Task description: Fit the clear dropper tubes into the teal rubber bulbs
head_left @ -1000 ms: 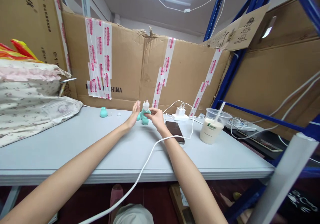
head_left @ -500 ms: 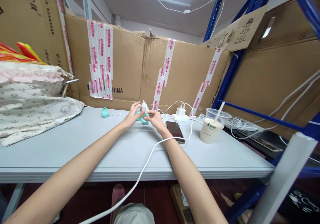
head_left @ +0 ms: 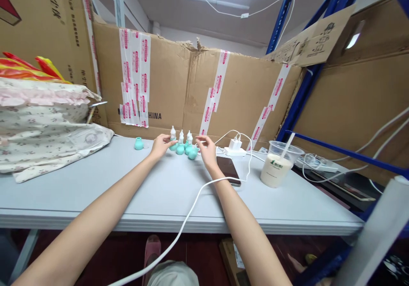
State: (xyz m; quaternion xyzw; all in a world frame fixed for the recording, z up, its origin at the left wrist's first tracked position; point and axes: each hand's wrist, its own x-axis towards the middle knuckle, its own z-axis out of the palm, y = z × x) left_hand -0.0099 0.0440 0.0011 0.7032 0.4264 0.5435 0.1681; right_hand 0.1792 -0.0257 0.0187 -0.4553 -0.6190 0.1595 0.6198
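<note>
Several small teal squeeze bottles with white tips (head_left: 180, 144) stand in a short row at the back of the grey table (head_left: 96, 192). My left hand (head_left: 160, 144) reaches to the leftmost bottle (head_left: 173, 139), its fingertips closed on the teal base. My right hand (head_left: 206, 148) hovers at the right end of the row beside a teal bottle (head_left: 192, 153), with its fingers loosely apart and nothing in them. A lone teal bulb without a tip (head_left: 138, 143) sits further left.
A phone (head_left: 228, 170) lies right of my right hand, and a white cable (head_left: 188, 205) runs over my forearm from a charger (head_left: 234, 147). A plastic cup of milky drink with a straw (head_left: 279, 167) stands right. Folded floral bedding (head_left: 41, 128) fills the left end, with cardboard walls behind.
Both hands were together on one bottle. They have since drawn apart, and the bottles stand in a row on the table. The view has shifted slightly.
</note>
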